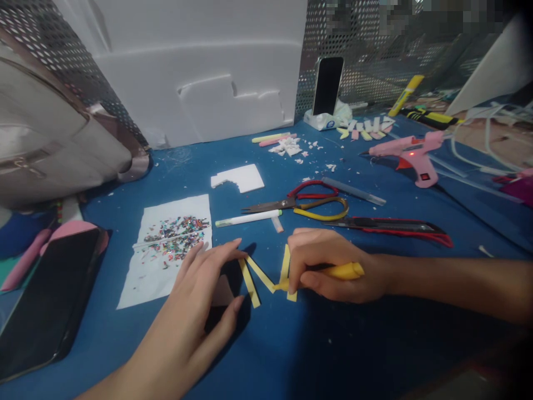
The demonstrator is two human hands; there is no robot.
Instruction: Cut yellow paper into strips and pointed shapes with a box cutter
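A yellow N-shaped cutout (250, 283) lies on the blue tabletop between my hands. My right hand (328, 266) is closed around a yellow marker (347, 271), whose tip meets the cutout at the low end of its slanted stroke. Part of the cutout's right stroke is hidden behind my right fingers. With fingers stretched out, my left hand (204, 303) rests to the left, a fingertip at the cutout's upper left corner. Under that palm a small pale piece (222, 291) shows in part. Scissors (308, 203) with red and yellow handles lie beyond my right hand.
A white sheet (133, 278) bears colourful glitter flakes. Around lie a white pen (250, 218), a cutter knife (395, 225), a white foam offcut (245, 179) and a glue gun (410, 153) with a red light. Phones (50, 294) (328, 86) and a bag (54, 122) edge the workspace.
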